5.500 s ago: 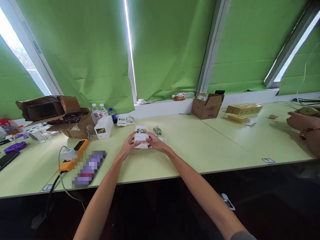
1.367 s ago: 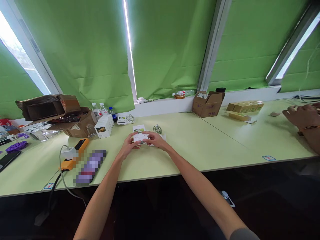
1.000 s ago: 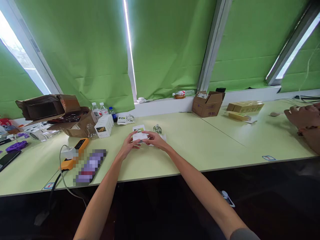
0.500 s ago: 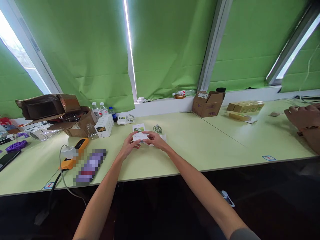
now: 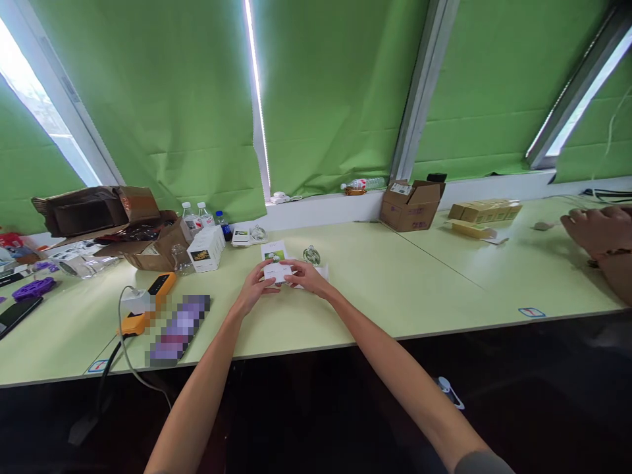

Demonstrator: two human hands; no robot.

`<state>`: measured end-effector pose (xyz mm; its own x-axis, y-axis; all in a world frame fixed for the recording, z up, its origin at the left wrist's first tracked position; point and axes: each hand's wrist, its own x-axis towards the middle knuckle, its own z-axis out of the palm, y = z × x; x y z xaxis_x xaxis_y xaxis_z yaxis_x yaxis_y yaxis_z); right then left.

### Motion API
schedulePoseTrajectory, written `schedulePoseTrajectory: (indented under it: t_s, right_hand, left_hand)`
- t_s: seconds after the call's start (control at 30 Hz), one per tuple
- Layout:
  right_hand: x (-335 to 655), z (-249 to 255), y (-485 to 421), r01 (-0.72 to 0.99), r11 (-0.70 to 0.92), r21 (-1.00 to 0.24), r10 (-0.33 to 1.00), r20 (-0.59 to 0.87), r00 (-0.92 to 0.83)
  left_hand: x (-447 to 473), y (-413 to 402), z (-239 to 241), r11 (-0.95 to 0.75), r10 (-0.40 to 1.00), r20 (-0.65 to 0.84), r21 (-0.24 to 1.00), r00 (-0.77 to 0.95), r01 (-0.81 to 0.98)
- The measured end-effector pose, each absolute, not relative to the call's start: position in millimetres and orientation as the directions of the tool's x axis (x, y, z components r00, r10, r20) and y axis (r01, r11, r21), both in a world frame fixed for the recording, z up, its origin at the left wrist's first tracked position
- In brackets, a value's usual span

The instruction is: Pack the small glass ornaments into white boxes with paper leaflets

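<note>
Between my two hands is a small white box (image 5: 277, 272) with fine print on its face. My left hand (image 5: 253, 287) grips its left side, fingers at the top and thumb at the front. On the other side my right hand (image 5: 307, 277) holds it in the same way. Just behind the box lies a white card with a green picture (image 5: 274, 253). A round clear glass-like ornament (image 5: 311, 255) stands beyond my right hand. Something white (image 5: 323, 271) lies partly hidden behind that hand.
White boxes (image 5: 206, 250) stand in a row at the left, near bottles (image 5: 223, 226) and an opened carton (image 5: 153, 247). An orange power strip (image 5: 157, 296) and a blurred phone (image 5: 180, 329) lie left. Another person's hand (image 5: 600, 230) rests far right, near yellow boxes (image 5: 486, 210).
The white box has tilted a little between my hands, so more of the picture card behind it shows. Both hands have stayed almost in place.
</note>
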<state>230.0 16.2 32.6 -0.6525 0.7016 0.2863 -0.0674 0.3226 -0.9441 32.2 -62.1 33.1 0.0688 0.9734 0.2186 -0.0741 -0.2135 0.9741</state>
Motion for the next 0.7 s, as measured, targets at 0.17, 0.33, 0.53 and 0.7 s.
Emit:
schedulePoseTrajectory:
  t_s: [0.17, 0.33, 0.53, 0.7]
  right_hand:
    - [229.8, 33.2, 16.3, -0.065, 0.302, -0.951, 0.700, 0.268, -0.662]
    - [229.6, 34.1, 15.0, -0.079, 0.298, -0.951, 0.698, 0.273, -0.662]
    - [230.2, 35.0, 14.5, -0.049, 0.302, -0.952, 0.697, 0.255, -0.670]
    - [230.9, 35.0, 13.4, -0.059, 0.299, -0.952, 0.698, 0.261, -0.667]
  left_hand:
    - [31.9, -61.3, 31.6, -0.203, 0.972, 0.214, 0.973, 0.097, -0.105]
    - [31.9, -61.8, 31.6, -0.193, 0.974, 0.205, 0.974, 0.095, -0.120]
    - [32.0, -61.5, 30.5, -0.173, 0.976, 0.188, 0.976, 0.106, -0.136]
    - [31.8, -61.9, 31.0, -0.169, 0.977, 0.185, 0.975, 0.107, -0.146]
